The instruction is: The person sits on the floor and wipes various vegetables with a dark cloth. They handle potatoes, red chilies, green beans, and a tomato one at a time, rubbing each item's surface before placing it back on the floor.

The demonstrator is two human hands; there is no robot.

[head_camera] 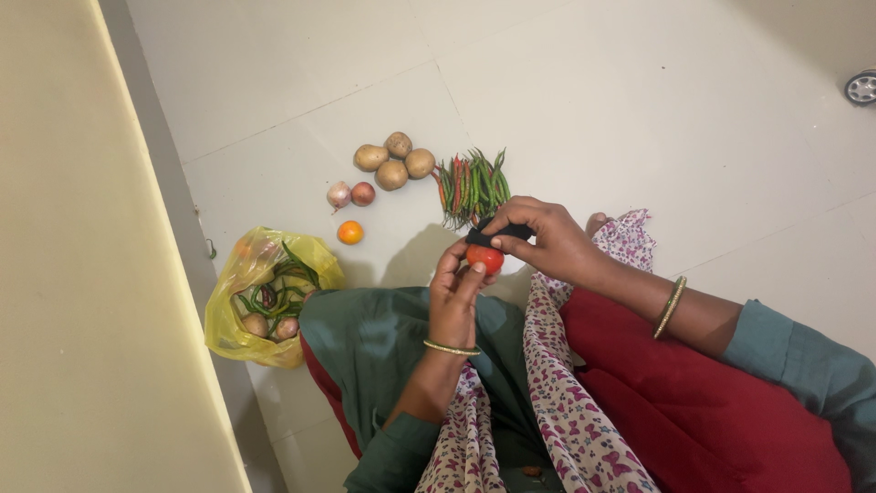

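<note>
Holding a red tomato in closed fingers, the left hand sits just below the right hand, which presses a black cloth onto its top.

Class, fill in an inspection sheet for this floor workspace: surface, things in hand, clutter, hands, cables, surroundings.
Surface: pale tiled floor.
Things in hand: red tomato with a black cloth against its top.
Clutter: four potatoes, two onions, an orange tomato, a chilli pile, a yellow bag holding more vegetables.
Hands: left hand grips the tomato from below; right hand holds the cloth on it.
Cables: nothing seen.
Surroundings: cream wall at the left; a small wheel at the upper right edge.
</note>
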